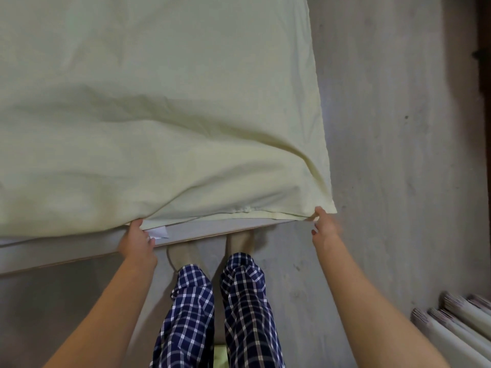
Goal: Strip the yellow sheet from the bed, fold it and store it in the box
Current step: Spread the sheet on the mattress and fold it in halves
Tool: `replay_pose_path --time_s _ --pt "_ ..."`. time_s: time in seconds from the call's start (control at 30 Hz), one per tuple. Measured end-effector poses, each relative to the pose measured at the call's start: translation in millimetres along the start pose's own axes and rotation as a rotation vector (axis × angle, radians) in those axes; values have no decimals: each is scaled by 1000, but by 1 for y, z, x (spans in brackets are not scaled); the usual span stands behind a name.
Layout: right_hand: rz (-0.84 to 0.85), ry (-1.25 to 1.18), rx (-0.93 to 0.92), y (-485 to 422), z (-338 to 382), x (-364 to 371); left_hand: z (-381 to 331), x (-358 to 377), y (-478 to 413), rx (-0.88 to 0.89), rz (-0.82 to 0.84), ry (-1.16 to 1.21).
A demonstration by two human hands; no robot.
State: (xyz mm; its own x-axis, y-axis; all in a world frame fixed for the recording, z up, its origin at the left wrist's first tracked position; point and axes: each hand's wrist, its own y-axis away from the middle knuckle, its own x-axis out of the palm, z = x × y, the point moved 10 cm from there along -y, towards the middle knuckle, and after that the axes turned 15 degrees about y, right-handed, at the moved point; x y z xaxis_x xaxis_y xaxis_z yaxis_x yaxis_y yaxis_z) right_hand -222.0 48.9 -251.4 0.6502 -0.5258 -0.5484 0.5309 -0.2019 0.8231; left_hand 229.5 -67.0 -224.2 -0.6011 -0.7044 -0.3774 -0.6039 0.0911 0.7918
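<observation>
The pale yellow sheet (159,115) covers the bed and fills the upper left of the head view. Its near edge is lifted and creased above the white bed frame (66,251). My left hand (138,240) grips that near edge, fingers curled under the cloth beside a small white tag. My right hand (324,227) pinches the sheet's near right corner, which hangs just past the bed. The box is not in view.
Grey concrete-look floor (385,155) runs along the right side of the bed. My legs in blue checked trousers (212,314) and my feet stand against the bed frame. White radiator fins (457,322) sit at the lower right. A dark doorway edge shows at the far right.
</observation>
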Motion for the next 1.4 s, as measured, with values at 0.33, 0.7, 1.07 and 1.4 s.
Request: replay_pose_path --time_s 0.33,0.7,1.07,1.4 --pt "-28 81 19 -9 -12 -28 21 -35 -2 -8 9 100" --pt "210 312 -99 59 -44 49 -4 -12 -22 -120 89 152" --pt "695 367 -47 180 -105 176 -29 -16 -23 -272 271 514" --pt "815 78 -33 335 -140 262 -67 -70 31 -221 467 384"
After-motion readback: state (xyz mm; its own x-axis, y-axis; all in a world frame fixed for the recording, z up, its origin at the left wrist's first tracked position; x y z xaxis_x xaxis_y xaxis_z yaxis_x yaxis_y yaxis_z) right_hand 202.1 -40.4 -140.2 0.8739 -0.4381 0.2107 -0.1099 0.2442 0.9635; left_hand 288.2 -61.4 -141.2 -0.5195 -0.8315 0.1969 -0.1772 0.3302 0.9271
